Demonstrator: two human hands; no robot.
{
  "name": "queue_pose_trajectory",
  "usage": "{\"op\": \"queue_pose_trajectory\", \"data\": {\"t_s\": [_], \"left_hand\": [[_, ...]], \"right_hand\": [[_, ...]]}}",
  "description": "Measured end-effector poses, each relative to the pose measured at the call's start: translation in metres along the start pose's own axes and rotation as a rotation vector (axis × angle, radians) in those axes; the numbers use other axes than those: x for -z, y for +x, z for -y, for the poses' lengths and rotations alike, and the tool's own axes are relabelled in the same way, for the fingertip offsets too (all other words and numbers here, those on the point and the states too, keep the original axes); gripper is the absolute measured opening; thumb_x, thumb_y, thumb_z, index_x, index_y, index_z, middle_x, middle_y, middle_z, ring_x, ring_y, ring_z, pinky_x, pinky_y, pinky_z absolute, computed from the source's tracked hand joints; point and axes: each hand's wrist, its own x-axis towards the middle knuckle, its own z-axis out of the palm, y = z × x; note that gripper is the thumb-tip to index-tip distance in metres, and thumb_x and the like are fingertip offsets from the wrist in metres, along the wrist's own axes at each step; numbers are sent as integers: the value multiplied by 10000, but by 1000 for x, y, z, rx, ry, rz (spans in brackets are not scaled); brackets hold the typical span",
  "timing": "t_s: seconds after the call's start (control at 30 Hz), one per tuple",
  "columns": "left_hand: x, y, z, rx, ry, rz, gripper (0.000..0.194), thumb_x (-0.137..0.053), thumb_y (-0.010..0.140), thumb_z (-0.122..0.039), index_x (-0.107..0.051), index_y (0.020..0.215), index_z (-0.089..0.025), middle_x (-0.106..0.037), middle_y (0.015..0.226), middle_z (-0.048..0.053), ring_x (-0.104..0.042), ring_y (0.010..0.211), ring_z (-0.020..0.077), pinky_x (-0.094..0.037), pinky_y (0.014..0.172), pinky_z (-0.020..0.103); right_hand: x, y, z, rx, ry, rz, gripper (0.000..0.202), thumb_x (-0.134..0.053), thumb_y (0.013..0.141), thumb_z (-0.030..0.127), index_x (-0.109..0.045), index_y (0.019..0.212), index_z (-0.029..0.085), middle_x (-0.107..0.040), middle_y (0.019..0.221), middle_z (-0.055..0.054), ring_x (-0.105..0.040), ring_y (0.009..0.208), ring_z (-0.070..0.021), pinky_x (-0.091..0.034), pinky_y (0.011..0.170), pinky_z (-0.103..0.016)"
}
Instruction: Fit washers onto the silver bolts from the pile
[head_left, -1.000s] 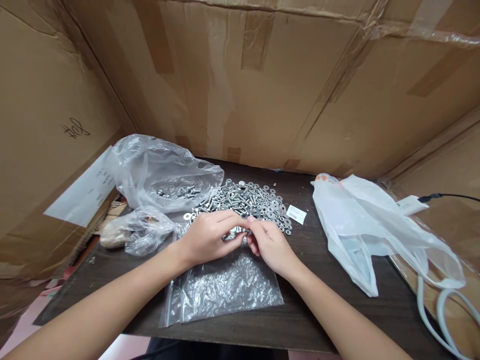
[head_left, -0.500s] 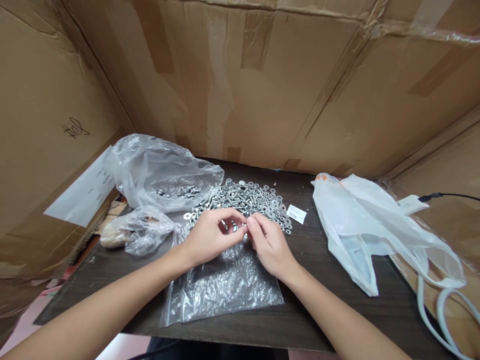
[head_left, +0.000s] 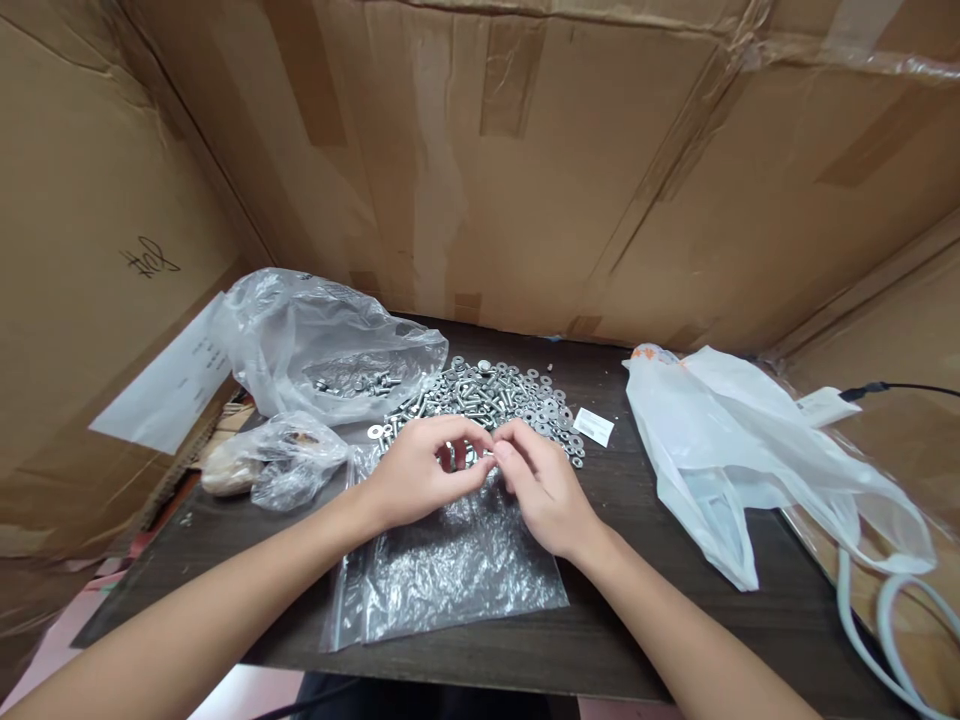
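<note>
Over the dark bench [head_left: 630, 490], the left hand [head_left: 420, 470] and right hand [head_left: 546, 490] meet at the fingertips, hold unclear, near light, stiff, probably slippery bolts [head_left: 474, 398], best pinched by their heads.

The light is soft and rather dim, with small bright glare on the clear plastic bag [head_left: 465, 570]; fine details between the fingers [head_left: 480, 480] look blurred.

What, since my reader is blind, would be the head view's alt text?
Bare left hand and bare right hand meet at the fingers over a flat, clear plastic bag and heaped silvery metal bolts and washers on a dark brown table.
</note>
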Motion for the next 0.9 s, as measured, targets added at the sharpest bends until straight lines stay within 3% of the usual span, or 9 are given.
{"op": "queue_pose_trajectory", "data": {"t_s": [0.1, 0.27, 0.37, 0.43, 0.53, 0.6, 0.67, 0.83, 0.9], "left_hand": [[-1, 0, -2, 70, -94, 17, 108, -633, 830, -110, -701, 889, -170, -701, 760, -9, -610, 609, 111, -505, 557, 210], [-1, -3, 3, -427, 305, -43, 95, -622, 915, -156, -701, 967, -164, -747, 868, 43, -676, 729, 156, -548, 656, 268], [0, -2, 5, -526, 424, -31, 102, -610, 927, -153, -697, 978, -169, -757, 895, 43, -683, 741, 162, -546, 654, 273], [1, -1, 6, -419, 339, -18, 104, -619, 910, -157, -700, 975, -168, -752, 884, 41, -676, 742, 160, -546, 672, 276], [0, 2, 5, -78, 88, -11, 91, -637, 855, -157, -711, 907, -168, -722, 789, 17, -627, 642, 133, -521, 612, 251], [0, 3, 5, 106, -64, 25, 84, -631, 835, -160, -710, 863, -165, -693, 723, 1, -591, 586, 118, -490, 551, 224], [-1, 3, 5, 140, -123, 55, 89, -620, 827, -153, -704, 854, -161, -677, 702, -5, -586, 581, 115, -484, 541, 216], [0, 0, 6, -274, 156, -30, 86, -626, 887, -166, -698, 933, -157, -728, 819, 39, -646, 707, 151, -539, 673, 281], [0, 0, 6, -373, 220, -23, 97, -604, 916, -166, -693, 952, -160, -742, 852, 47, -663, 752, 162, -546, 698, 294]], "right_hand": [[-2, -1, 1, 48, -26, -6, 334, -438, 1021, 384, -514, 754, 197, -524, 660, 4, -475, 586, -142, -354, 588, -273], [-7, 0, -8, -329, 185, 152, 647, -312, 1051, 514, -419, 489, 212, -413, 427, 14, -397, 414, -123, -331, 500, -278], [-6, 2, -11, -422, 165, 223, 685, -313, 1049, 523, -445, 456, 205, -414, 398, 8, -414, 400, -125, -342, 501, -275], [-5, 2, -10, -288, 67, 125, 625, -337, 1050, 492, -499, 527, 190, -493, 496, -10, -475, 494, -142, -356, 551, -278], [-2, 2, -4, -30, -26, 5, 392, -397, 1048, 395, -587, 781, 179, -605, 754, -36, -539, 685, -167, -385, 656, -282], [-2, 1, -1, 41, -39, 16, 261, -438, 1037, 350, -590, 905, 184, -615, 846, -37, -544, 730, -168, -393, 687, -282], [-3, 1, -1, 49, -48, 17, 254, -454, 1031, 347, -562, 865, 189, -590, 819, -27, -528, 713, -164, -385, 676, -281], [-8, 0, -10, -180, 118, 106, 543, -331, 1060, 490, -426, 606, 206, -438, 547, 18, -423, 531, -142, -316, 560, -281], [-8, 1, -12, -271, 152, 144, 619, -298, 1056, 539, -384, 540, 209, -388, 485, 25, -380, 478, -130, -286, 533, -285]]}}
